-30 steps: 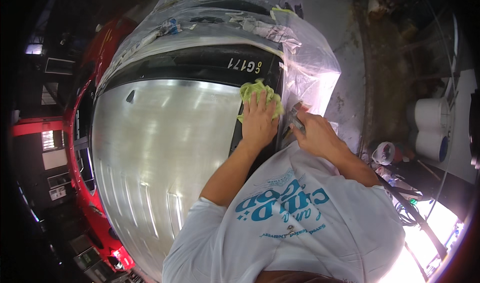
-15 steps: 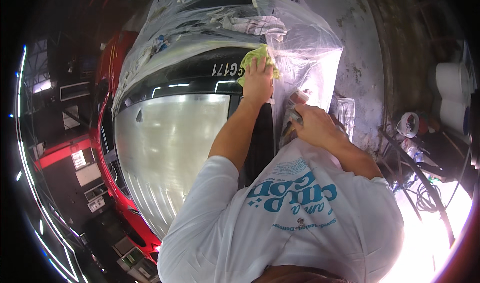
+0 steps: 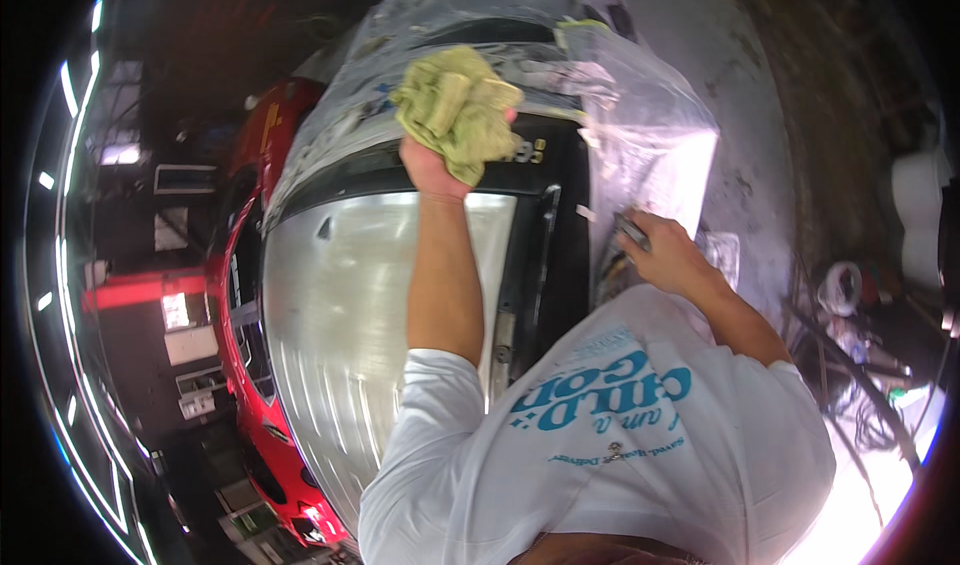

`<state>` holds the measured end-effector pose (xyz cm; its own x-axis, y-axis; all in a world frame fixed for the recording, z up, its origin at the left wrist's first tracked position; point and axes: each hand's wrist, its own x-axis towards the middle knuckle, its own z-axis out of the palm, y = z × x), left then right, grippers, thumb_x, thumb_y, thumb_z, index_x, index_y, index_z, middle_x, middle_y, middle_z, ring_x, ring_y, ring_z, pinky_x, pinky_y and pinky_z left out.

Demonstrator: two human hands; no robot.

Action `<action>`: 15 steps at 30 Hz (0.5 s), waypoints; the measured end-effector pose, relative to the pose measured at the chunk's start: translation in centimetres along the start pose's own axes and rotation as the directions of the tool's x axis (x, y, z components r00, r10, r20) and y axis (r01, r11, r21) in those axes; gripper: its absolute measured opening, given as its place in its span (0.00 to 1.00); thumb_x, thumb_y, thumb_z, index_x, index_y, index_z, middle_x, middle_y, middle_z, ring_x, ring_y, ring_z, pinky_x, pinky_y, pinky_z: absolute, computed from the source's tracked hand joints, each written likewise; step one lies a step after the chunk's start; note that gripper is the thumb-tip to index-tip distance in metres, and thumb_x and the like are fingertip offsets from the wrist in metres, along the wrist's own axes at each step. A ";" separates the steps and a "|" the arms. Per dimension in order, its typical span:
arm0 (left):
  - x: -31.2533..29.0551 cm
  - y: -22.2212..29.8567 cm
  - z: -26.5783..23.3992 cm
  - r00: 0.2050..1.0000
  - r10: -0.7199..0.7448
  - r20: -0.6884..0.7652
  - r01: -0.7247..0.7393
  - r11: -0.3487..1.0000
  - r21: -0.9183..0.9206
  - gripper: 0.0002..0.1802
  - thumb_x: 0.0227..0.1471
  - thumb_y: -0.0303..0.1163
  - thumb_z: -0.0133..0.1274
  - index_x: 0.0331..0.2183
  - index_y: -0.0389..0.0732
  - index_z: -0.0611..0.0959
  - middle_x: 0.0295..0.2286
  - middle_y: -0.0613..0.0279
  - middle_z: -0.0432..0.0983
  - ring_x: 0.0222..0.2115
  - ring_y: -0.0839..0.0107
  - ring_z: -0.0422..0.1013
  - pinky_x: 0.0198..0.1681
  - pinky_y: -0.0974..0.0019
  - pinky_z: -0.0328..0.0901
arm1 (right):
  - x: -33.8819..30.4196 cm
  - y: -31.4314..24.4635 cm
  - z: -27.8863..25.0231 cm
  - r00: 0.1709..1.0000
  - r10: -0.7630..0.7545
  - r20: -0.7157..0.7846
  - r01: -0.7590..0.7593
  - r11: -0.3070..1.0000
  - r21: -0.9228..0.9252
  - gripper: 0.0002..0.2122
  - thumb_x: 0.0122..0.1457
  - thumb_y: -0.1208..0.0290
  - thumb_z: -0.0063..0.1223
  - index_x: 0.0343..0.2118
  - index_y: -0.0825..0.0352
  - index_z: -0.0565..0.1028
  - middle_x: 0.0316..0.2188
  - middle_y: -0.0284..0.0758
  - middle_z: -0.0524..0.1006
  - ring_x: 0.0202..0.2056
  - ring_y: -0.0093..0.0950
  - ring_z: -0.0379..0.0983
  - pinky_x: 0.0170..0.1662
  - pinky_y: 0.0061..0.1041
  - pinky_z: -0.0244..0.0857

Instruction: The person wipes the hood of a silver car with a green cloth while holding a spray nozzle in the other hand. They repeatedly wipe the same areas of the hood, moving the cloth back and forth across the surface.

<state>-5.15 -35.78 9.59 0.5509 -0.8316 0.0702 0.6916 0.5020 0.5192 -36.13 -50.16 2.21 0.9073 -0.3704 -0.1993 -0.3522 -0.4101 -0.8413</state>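
My left hand point(image 3: 434, 173) grips a bunched yellow-green cloth point(image 3: 452, 105), raised over the black panel point(image 3: 365, 165) of a vehicle. The cloth hides most of the fingers and part of the white lettering on that panel. On the near side lies a shiny bare-metal surface point(image 3: 390, 255), beneath my left forearm. To the right, my right hand point(image 3: 668, 253) is closed around a small grey object point(image 3: 631, 231) whose kind I cannot make out. It is close to the clear plastic sheeting point(image 3: 655, 150) at the vehicle's side.
Plastic film and crumpled paper point(image 3: 570, 77) cover the far part of the vehicle. A red car point(image 3: 245, 295) stands on the left. On the right are white rolls point(image 3: 918, 215), a tape-like ring point(image 3: 840, 287) and coiled cable point(image 3: 872, 420) beside a bright light.
My left hand has lifted the cloth off the black panel and swung it left. My right hand keeps its grip on the grey object, and the whole view has shifted slightly.
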 end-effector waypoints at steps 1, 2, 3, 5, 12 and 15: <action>-0.6 -0.2 0.5 1.000 0.002 -0.001 -0.002 0.996 -0.087 0.36 0.68 0.53 0.37 0.68 0.42 0.67 0.65 0.45 0.65 0.62 0.34 0.64 0.59 0.16 0.61 | -0.2 -0.3 -0.1 1.000 0.003 0.008 -0.003 1.000 0.005 0.16 0.66 0.61 0.56 0.43 0.74 0.79 0.39 0.54 0.80 0.45 0.55 0.77 0.50 0.48 0.69; -1.3 -0.6 1.2 1.000 0.019 0.023 -0.015 0.989 -0.149 0.36 0.68 0.53 0.37 0.68 0.42 0.66 0.66 0.45 0.62 0.63 0.32 0.62 0.59 0.13 0.57 | -0.3 -0.7 -0.1 1.000 0.010 0.023 -0.011 1.000 0.007 0.16 0.67 0.61 0.56 0.42 0.74 0.79 0.38 0.54 0.80 0.45 0.55 0.77 0.50 0.48 0.69; -2.6 -1.1 1.3 0.999 0.046 0.016 -0.044 0.992 -0.118 0.35 0.68 0.52 0.38 0.68 0.42 0.67 0.66 0.46 0.63 0.62 0.34 0.65 0.61 0.17 0.58 | -0.7 -1.0 -0.1 0.999 0.021 0.041 -0.021 1.000 -0.013 0.16 0.67 0.61 0.56 0.42 0.74 0.79 0.38 0.53 0.79 0.44 0.55 0.77 0.49 0.47 0.69; -4.6 -1.0 -0.2 0.997 0.072 -0.028 -0.075 0.993 -0.087 0.33 0.68 0.49 0.40 0.67 0.42 0.69 0.63 0.47 0.68 0.59 0.39 0.69 0.62 0.26 0.61 | -0.8 -1.8 0.3 0.998 0.004 0.064 -0.004 1.000 -0.015 0.16 0.67 0.61 0.56 0.41 0.74 0.79 0.37 0.53 0.79 0.43 0.55 0.76 0.49 0.47 0.68; -10.9 0.8 -5.0 0.945 0.193 -0.266 0.306 -0.224 0.925 0.24 0.62 0.34 0.44 0.52 0.30 0.83 0.41 0.41 0.83 0.44 0.52 0.78 0.49 0.57 0.70 | -2.1 -4.1 -0.8 0.996 -0.044 0.076 0.042 0.999 0.034 0.16 0.67 0.60 0.56 0.38 0.73 0.77 0.35 0.53 0.78 0.43 0.54 0.76 0.47 0.46 0.68; -12.6 1.5 -6.7 0.937 0.212 -0.278 0.330 -0.270 0.905 0.21 0.58 0.30 0.49 0.50 0.31 0.84 0.32 0.49 0.85 0.33 0.63 0.81 0.39 0.64 0.72 | -2.3 -3.0 -0.5 0.996 -0.077 0.035 0.076 0.997 0.027 0.16 0.68 0.60 0.55 0.39 0.73 0.77 0.34 0.52 0.79 0.41 0.53 0.77 0.45 0.45 0.68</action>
<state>-7.96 -22.95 3.77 0.7927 -0.6066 -0.0609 -0.4278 -0.6247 0.6533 -37.28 -48.48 5.45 0.9391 -0.3086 -0.1512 -0.2758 -0.4144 -0.8673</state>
